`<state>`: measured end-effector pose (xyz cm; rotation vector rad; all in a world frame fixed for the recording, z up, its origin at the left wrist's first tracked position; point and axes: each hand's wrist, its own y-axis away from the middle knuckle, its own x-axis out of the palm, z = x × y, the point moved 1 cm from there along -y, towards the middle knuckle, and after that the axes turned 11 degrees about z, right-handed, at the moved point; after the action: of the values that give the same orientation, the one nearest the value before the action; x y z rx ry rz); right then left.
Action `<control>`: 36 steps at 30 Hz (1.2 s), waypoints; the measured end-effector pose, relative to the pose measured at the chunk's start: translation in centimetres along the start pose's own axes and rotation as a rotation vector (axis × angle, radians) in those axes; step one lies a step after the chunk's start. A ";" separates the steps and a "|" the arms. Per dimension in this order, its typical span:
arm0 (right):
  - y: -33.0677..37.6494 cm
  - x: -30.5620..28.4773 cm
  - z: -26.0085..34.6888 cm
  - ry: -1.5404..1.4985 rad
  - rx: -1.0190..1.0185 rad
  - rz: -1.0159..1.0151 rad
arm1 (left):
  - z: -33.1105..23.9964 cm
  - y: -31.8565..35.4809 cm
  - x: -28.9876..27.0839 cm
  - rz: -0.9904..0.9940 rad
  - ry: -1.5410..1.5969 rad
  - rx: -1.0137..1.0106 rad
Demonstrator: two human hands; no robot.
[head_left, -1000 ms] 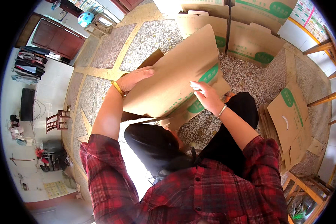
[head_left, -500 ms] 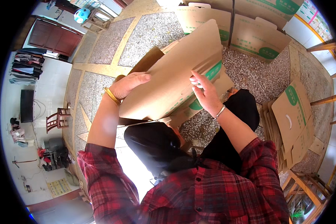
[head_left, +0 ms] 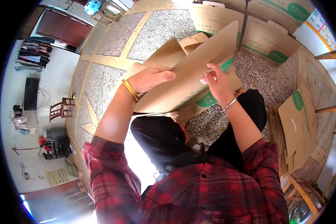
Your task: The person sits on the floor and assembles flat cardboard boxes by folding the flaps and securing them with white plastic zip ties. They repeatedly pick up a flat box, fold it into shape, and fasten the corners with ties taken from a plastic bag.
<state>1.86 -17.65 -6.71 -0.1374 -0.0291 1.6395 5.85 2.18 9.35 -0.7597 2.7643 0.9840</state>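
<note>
A brown cardboard box (head_left: pixel 183 84) with green print, partly opened out, stands tilted between my knees. My left hand (head_left: pixel 150 79), a gold bangle at its wrist, grips the upper left edge of the near panel. Its thumb lies on the panel's face and the fingers are hidden behind. A raised flap (head_left: pixel 164 56) shows beyond that panel. Close to the panel's printed right part is my right hand (head_left: pixel 219 86), with a silver bangle. Its index finger is stretched out and the others are loosely bent, with nothing seen in them.
Flattened cartons (head_left: pixel 293 128) are stacked at my right. Larger set-up cartons (head_left: pixel 267 43) stand at the far right. A wooden stool (head_left: pixel 304 194) is at the lower right, a small wooden chair (head_left: pixel 61 109) by the left wall. Speckled stone floor (head_left: pixel 168 28) stretches ahead.
My left hand has moved right with the panel edge, and the panel now appears narrower. More of the flaps behind it shows. My right hand's fingers have bent more. The view has shifted slightly.
</note>
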 end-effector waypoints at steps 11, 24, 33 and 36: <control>5.7 4.3 0.6 0.345 -0.195 0.259 | 0.1 -1.2 -1.8 -0.109 -0.412 -0.174; 5.2 8.5 2.7 -0.160 0.102 0.243 | 0.0 -1.1 -0.7 -0.096 -0.453 -0.075; 4.5 8.1 3.8 -0.798 0.245 0.195 | -0.9 -1.5 1.8 -0.160 -0.712 -0.063; 5.0 7.5 2.5 -0.555 0.224 0.317 | -1.0 -1.1 1.9 -0.165 -0.687 -0.017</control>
<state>-3.91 -10.43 -5.30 0.5104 -0.2573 1.9388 4.76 0.07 9.04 -0.5099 2.0734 0.9982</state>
